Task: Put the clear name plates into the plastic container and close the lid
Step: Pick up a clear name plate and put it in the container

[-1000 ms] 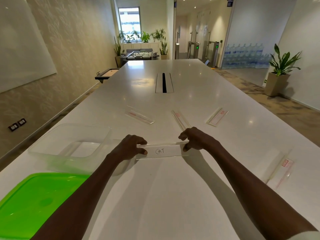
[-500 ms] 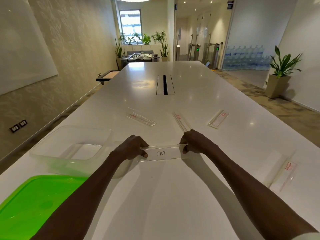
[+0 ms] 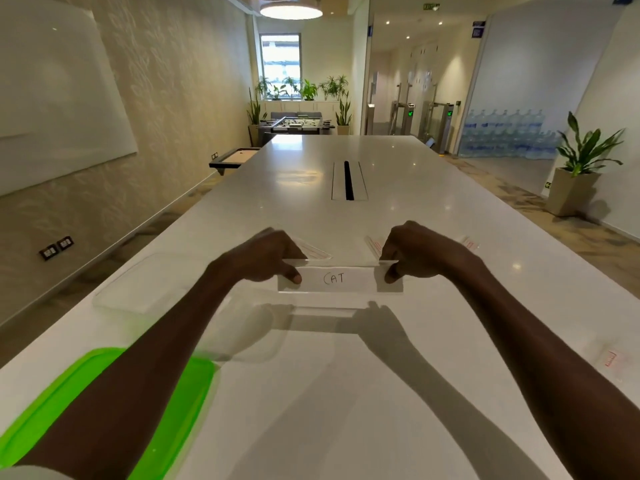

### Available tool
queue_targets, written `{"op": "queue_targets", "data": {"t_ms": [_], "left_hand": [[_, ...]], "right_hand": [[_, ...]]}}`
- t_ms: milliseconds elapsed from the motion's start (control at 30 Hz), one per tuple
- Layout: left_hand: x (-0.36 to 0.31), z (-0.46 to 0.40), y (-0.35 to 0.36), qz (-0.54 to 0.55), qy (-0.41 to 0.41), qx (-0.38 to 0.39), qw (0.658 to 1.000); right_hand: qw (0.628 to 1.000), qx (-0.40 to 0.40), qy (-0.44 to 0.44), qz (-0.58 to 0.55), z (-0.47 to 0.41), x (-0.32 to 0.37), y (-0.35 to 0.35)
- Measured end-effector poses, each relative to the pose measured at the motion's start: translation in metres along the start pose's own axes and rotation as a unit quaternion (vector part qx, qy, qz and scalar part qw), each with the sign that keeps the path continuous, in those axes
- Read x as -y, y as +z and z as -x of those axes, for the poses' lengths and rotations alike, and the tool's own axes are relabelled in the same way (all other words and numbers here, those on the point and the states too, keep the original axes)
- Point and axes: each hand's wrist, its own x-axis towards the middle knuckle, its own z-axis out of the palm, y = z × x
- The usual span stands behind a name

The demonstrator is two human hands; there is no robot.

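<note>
Both ends of the CAT name plate are pinched, my left hand and right hand holding it above the table. Clear container sits left, beside the green lid

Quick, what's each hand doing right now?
Left hand: closed on the left end of the CAT name plate.
Right hand: closed on its right end.

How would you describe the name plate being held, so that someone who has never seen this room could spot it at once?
On the long white table, look just right of the clear plastic container. The left hand and right hand hold a clear name plate by its ends above the surface. Unlike the plates lying flat beyond, it reads CAT in black.
</note>
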Motion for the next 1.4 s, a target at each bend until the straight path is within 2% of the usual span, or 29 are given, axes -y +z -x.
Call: {"op": "queue_targets", "data": {"t_ms": [200,400,533,700,900,1200,1400], "left_hand": [[0.028,0.034,-0.076,-0.02,-0.032,-0.016,0.999],[0.077,0.074,-0.138,-0.062,-0.101,-0.011,0.993],[0.115,0.095,-0.157,-0.095,-0.141,0.004,0.985],[0.16,0.106,-0.148,-0.113,-0.162,0.028,0.98],[0.2,0.095,-0.119,-0.125,-0.168,0.05,0.977],[0.21,0.079,-0.076,-0.159,-0.167,0.174,0.957],[0.219,0.075,-0.052,-0.191,-0.181,0.221,0.939]], "right_hand": [[0.997,-0.045,-0.051,-0.035,-0.001,0.06,-0.035],[0.989,-0.095,-0.092,-0.071,-0.025,0.14,-0.036],[0.982,-0.127,-0.118,-0.07,-0.05,0.189,-0.018],[0.981,-0.123,-0.139,-0.053,-0.077,0.228,0.017],[0.989,-0.066,-0.128,-0.027,-0.1,0.241,0.041],[0.985,0.084,-0.145,0.041,-0.124,0.261,0.063],[0.972,0.143,-0.163,0.096,-0.134,0.274,0.085]]}}
